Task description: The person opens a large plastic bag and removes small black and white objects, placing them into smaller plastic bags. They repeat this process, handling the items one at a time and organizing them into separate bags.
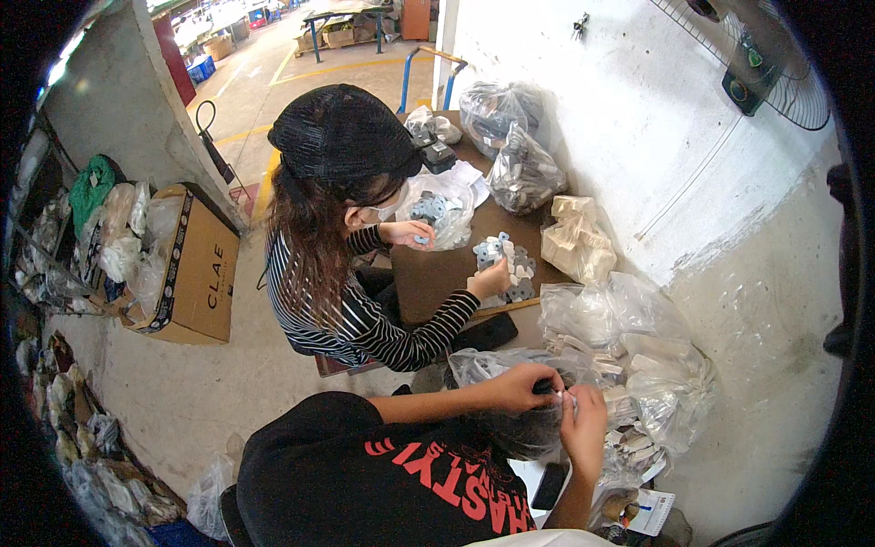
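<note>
My left hand and my right hand are close together above a clear plastic bag. The fingers of both hands are closed in a pinch. A small dark bit shows at the left fingers and a tiny pale bit between the hands, too small to name. Below them, a dark phone lies on white paper beside my right forearm. Just right of my hands, clear bags hold many flat beige pieces.
A co-worker in a striped shirt sits at a brown table, fingers on small grey and white pieces. Filled plastic bags stand along the white wall. A cardboard box is at left, a wall fan upper right.
</note>
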The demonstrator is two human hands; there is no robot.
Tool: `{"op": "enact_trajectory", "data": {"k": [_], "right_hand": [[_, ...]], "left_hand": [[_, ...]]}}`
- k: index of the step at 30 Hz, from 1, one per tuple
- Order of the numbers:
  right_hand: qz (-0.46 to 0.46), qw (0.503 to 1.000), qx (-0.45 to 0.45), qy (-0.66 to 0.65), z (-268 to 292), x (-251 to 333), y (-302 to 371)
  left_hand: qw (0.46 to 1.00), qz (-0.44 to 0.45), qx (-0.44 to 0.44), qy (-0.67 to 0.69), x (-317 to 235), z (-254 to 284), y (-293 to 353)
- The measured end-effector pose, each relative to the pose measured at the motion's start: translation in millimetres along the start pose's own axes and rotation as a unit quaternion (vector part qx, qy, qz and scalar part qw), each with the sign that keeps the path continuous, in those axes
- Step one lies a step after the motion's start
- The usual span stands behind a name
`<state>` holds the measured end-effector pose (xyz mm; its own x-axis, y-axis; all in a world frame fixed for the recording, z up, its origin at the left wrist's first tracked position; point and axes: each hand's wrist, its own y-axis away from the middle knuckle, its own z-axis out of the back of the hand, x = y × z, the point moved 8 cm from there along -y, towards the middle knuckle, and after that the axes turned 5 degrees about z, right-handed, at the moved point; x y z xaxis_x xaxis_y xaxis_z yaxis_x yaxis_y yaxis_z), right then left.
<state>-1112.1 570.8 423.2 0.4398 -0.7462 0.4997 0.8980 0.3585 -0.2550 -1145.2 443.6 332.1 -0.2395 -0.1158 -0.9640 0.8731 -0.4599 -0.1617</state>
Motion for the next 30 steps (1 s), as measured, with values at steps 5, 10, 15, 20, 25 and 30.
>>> {"op": "enact_trajectory", "data": {"k": [5, 10, 15, 20, 25, 30], "right_hand": [[-0.087, 0.996, 0.024, -0.016, -25, -32, 16], [-0.167, 0.968, -0.029, -0.185, -32, -44, 25], [-0.123, 0.989, 0.011, -0.079, -23, -41, 20], [0.012, 1.000, -0.016, -0.023, 2, 17, 10], [0.053, 0.994, -0.011, 0.090, -2, 16, 14], [0.016, 0.997, -0.025, 0.072, -1, -2, 19]], "left_hand": [[0.999, -0.022, -0.028, -0.023, -13, 1, 4], [0.998, -0.043, -0.042, -0.021, -20, -5, 7], [0.997, -0.060, -0.041, -0.029, -24, -4, 8], [0.996, -0.028, -0.059, -0.057, -6, -5, 6], [0.999, -0.012, -0.043, -0.021, 2, -7, 6], [0.999, -0.031, -0.024, 0.008, -2, -3, 6]]}}
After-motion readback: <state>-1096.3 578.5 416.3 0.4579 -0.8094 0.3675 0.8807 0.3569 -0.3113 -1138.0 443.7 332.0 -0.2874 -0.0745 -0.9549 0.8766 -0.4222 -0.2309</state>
